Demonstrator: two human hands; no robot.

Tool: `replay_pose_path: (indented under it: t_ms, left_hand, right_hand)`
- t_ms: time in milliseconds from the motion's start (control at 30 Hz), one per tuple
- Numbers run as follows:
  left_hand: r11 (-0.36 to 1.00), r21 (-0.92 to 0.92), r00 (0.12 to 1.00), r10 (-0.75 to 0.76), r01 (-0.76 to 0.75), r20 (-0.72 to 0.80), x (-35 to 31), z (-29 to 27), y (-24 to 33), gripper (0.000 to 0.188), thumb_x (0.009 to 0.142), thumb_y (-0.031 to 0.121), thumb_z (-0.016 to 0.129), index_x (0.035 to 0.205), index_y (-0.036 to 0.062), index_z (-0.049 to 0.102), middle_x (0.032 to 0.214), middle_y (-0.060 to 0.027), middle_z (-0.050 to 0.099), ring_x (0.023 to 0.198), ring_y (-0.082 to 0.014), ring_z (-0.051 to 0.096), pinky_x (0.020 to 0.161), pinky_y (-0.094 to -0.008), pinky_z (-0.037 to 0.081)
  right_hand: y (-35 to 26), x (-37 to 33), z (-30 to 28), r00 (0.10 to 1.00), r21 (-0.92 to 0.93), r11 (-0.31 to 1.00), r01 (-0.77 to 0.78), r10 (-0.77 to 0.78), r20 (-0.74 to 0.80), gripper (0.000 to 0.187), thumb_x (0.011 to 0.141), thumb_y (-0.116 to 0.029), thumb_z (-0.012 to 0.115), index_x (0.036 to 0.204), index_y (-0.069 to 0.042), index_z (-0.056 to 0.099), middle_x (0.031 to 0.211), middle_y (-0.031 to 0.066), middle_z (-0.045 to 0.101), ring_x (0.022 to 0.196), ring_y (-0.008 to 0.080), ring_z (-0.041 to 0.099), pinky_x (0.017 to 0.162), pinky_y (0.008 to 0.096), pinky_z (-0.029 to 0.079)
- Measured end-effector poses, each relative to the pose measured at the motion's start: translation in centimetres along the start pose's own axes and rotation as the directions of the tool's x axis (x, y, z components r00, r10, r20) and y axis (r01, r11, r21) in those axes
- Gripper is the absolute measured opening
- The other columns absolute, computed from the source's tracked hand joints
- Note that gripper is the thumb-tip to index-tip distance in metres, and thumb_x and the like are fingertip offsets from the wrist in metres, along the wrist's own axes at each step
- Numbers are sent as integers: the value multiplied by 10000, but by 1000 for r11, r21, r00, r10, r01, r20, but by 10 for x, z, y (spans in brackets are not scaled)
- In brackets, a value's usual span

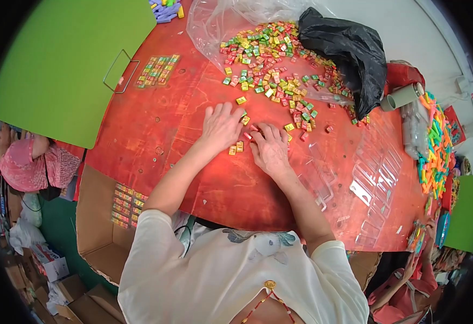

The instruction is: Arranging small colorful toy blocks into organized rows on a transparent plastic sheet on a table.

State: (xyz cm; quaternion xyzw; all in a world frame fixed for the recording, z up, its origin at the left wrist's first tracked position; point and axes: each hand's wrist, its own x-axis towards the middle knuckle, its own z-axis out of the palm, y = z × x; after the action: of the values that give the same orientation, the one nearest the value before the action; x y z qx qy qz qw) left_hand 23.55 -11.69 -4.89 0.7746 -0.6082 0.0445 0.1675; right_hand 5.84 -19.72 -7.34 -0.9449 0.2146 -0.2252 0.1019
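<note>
My left hand [221, 127] lies palm down on the red table, its fingers apart and bent, with its fingertips beside a few small yellow and green wrapped blocks [245, 120]. To the right, my right hand [271, 149] is also palm down, fingers apart. Its index fingertip touches or nearly touches a small red block [254, 128]. Between the two hands lie a couple of yellow blocks [232, 150]. Beyond them spreads a loose heap of red, yellow and green blocks [274, 75], partly on a transparent plastic bag [207, 27]. What lies under my palms is hidden.
A filled block set [158, 71] lies at the far left by a green board [63, 70]. Transparent trays [374, 178] lie at right, near a black bag [350, 48] and colourful plastic pieces [436, 146]. A cardboard box [98, 227] holds more sets. Other people sit at both sides.
</note>
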Motion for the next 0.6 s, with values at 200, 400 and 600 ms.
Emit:
replay_pose_path:
  t_ms: [200, 400, 600]
  left_hand:
    - [988, 102, 986, 105, -118, 128, 29, 15, -19, 290, 871, 194, 621, 1153, 178, 684, 1058, -86, 598, 1069, -263, 554, 852, -434, 368]
    - [996, 76, 998, 34, -38, 49, 20, 7, -30, 281, 869, 178, 630, 1145, 128, 650, 1040, -97, 601, 1014, -287, 586, 846, -436, 383]
    - [995, -90, 998, -38, 42, 49, -53, -29, -21, 280, 836, 172, 704, 1097, 123, 614, 1008, -82, 567, 1008, -276, 556, 849, -437, 369]
  right_hand:
    - [1, 9, -7, 999, 23, 999, -29, 30, -41, 355, 789, -186, 734, 1125, -89, 676, 1253, 104, 566, 1202, 282, 517, 1012, 515, 356]
    - [0, 51, 10, 999, -81, 997, -15, 13, -34, 350, 789, -208, 741, 1116, -112, 664, 1192, 79, 583, 1143, 264, 541, 978, 485, 368]
    - [3, 37, -6, 994, 41, 993, 107, -107, 0, 376, 777, -148, 736, 1147, -138, 670, 1242, 73, 578, 1174, 273, 540, 975, 474, 380]
